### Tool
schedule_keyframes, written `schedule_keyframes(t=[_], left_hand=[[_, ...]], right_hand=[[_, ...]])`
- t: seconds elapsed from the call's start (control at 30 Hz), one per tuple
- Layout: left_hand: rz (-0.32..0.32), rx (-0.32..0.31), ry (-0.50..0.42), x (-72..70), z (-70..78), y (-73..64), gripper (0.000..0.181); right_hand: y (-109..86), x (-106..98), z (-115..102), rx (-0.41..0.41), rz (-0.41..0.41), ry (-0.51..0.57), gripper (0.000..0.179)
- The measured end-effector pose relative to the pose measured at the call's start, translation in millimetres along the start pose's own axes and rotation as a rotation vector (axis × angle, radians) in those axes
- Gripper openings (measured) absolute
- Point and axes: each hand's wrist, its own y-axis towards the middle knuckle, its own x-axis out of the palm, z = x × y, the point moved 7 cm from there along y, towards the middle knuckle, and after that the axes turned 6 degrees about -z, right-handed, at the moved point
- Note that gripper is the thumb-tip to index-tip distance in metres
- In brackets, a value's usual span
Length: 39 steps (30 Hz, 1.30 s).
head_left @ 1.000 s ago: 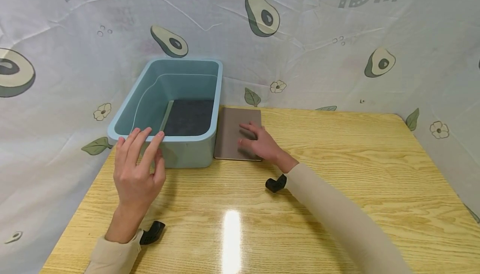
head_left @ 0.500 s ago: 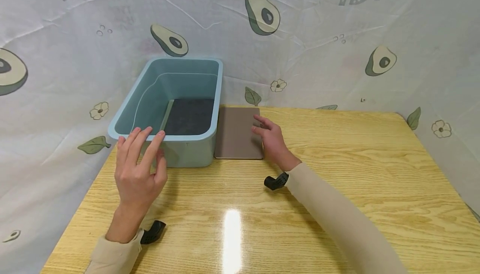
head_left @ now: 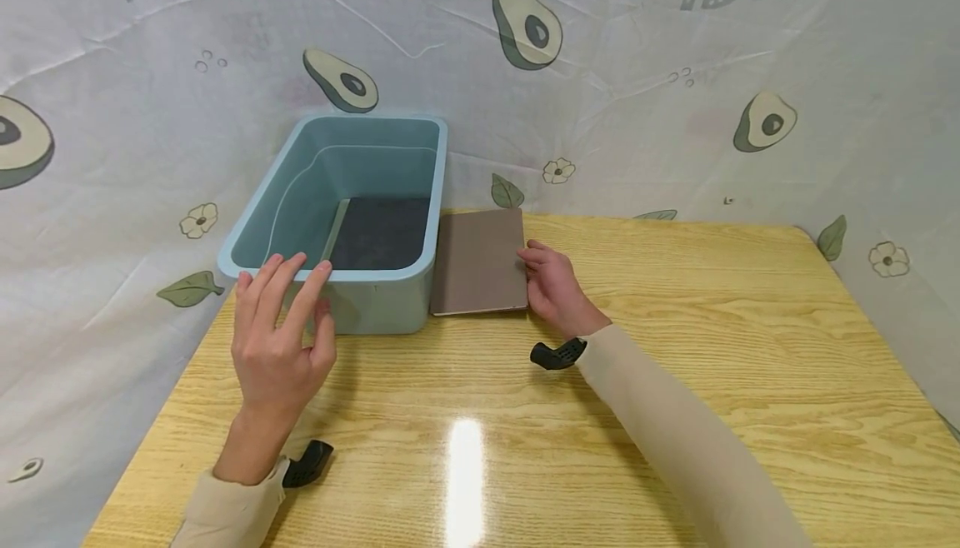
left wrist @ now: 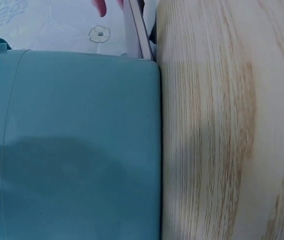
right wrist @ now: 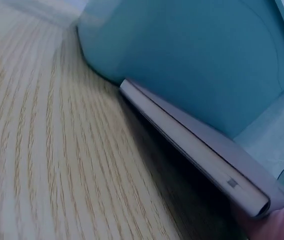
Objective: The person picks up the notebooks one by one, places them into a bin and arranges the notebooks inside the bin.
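My right hand (head_left: 557, 288) grips the right edge of a brown hardcover notebook (head_left: 480, 261). That edge is raised off the table, while the left edge stays down against the blue bin (head_left: 375, 306). In the right wrist view the notebook (right wrist: 192, 142) tilts, showing its page edges and a dark gap underneath, with part of a finger (right wrist: 277, 225) at its raised corner. My left hand (head_left: 277, 356) is at the bin's front rim with its fingers spread and slightly bent; whether the fingertips touch the rim is hard to tell. The left wrist view shows the bin's wall (left wrist: 77, 140).
A dark grey flat thing (head_left: 386, 233) lies on the bin's floor. The wood-grain table (head_left: 712, 348) stretches to the right and front. Behind and beside it hangs a pale sheet (head_left: 630, 98) printed with avocados. A black wrist camera (head_left: 558, 355) sits on the right cuff.
My right hand has moved from over the notebook's cover to its right edge, taken hold, and tilted that edge up. The left hand and the bin have stayed in place.
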Motion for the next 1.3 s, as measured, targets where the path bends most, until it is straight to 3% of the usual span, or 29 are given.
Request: schedule_keyframes(t=[0.2,0.57,0.87,1.1,1.3], left_hand=[[0.005,0.003,0.002,-0.5,-0.5,0.5,0.033],[-0.002,0.014,0.015,-1.5,-1.3,0.5,0.034],[0.001,0.019,0.013,-1.8,-1.5,1.0,0.035],[0.002,0.021,0.018,-1.5,-0.7,1.1,0.035],[-0.014,0.019,0.028,-0.8,-2.2,0.7,0.035]], right_hand=[[0.7,3.8,7.5,0.086,-0.066,0.065,0.055],[-1.7,-1.2,11.8,0.133,-0.147,0.029,0.059],[-6.9,-12.0,6.7,0.109,-0.134,0.013,0.063],[-17.2,-22.6,-6.0,0.093,-0.103,0.166,0.068],[-26.5,-16.2,-20.9,0.066,-0.165,0.094,0.063]])
